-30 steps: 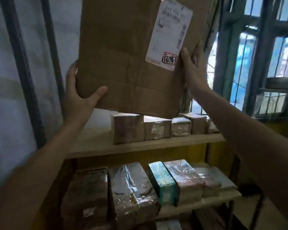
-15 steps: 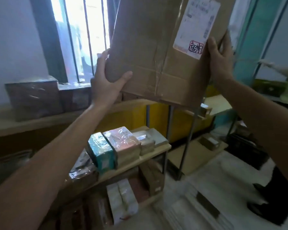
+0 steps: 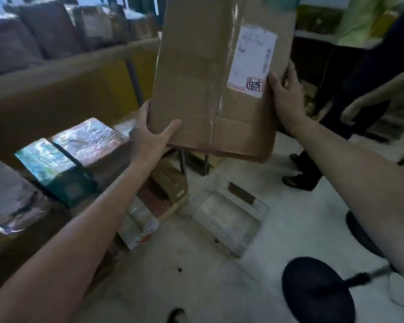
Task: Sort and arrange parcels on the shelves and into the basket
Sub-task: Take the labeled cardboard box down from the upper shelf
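The big cardboard parcel [image 3: 196, 89] is in the air between both hands, its long axis nearly upright. The left hand [image 3: 149, 138] clamps the parcel's lower left corner — thumb on the front face, fingers behind. The right hand [image 3: 287, 99] grips its right edge, higher up, fingers curled round the side. The white basket [image 3: 261, 205] lies on the floor below the parcel — so the coming move is, I judge, downward, bottom end first.
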The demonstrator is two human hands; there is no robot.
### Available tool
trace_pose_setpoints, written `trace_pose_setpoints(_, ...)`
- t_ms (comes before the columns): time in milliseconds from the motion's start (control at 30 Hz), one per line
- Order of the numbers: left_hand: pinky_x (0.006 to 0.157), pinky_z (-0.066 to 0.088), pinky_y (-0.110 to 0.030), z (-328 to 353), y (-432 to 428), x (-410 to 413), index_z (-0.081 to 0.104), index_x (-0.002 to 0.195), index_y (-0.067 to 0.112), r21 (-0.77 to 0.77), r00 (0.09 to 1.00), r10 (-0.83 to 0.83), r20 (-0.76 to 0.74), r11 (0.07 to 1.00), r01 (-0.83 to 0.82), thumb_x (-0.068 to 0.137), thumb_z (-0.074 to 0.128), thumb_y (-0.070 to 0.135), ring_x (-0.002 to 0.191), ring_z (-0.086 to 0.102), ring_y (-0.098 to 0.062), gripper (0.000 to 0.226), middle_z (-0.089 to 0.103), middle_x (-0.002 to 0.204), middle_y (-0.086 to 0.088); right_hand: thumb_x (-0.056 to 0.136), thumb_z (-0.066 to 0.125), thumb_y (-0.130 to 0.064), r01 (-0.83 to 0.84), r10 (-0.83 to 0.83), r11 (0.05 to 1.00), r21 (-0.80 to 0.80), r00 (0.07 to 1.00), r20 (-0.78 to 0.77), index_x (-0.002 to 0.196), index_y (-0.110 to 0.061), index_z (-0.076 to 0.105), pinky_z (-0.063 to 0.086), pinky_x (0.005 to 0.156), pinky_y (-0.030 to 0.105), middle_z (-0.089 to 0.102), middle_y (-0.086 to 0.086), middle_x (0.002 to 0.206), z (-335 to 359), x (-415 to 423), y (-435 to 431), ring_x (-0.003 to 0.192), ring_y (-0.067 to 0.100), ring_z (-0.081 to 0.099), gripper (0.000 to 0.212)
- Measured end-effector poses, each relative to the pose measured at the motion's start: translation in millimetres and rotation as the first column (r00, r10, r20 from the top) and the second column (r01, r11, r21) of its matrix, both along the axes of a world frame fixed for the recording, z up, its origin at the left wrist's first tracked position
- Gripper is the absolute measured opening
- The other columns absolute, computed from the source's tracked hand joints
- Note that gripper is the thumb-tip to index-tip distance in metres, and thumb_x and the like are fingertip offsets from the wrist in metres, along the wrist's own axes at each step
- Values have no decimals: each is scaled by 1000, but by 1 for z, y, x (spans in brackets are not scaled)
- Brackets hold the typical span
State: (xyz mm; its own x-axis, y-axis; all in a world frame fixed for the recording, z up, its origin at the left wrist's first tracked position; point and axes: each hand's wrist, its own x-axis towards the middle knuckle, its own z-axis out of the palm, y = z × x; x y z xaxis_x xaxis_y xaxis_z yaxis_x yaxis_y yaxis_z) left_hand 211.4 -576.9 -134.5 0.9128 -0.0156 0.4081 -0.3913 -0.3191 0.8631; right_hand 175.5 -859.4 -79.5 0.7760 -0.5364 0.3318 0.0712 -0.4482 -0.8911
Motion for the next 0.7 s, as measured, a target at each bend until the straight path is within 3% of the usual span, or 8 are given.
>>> trace_pose_setpoints(267,90,39,-21,-95,-42,45,39,136,24,-14,966,-92,-243,996,91,72,72,47,110,46,-4,76,49,132,6,95,46,-39,75,-64,996,53,982,-180,149,-22,20,37,109,38,44,2,144,-98,31,-39,129,19,44,62)
trace_pose_setpoints(433,88,41,-25,-130,-66,86,36,136,29,30,928,-128,-349,989,148,71,69,53,114,46,-9,77,47,134,5,96,47,-31,115,-94,990,79,967,-235,146,-17,26,36,109,35,47,0,142,-136,67,-61,128,15,44,56)
trace_pose_setpoints(633,100,40,-42,-164,-91,112,33,137,31,136,891,-111,-440,973,188,73,62,59,126,40,-22,75,44,137,2,95,46,-36,166,-136,984,64,933,-334,137,-24,39,40,83,16,60,-11,123,-178,82,-85,108,6,55,44)
trace_pose_setpoints(700,101,41,-44,-173,-100,118,35,137,30,145,889,-113,-445,970,196,75,62,57,124,43,-21,73,47,136,1,95,47,-39,180,-139,981,73,913,-384,139,-23,38,42,86,18,60,-7,127,-188,91,-98,112,10,56,48)
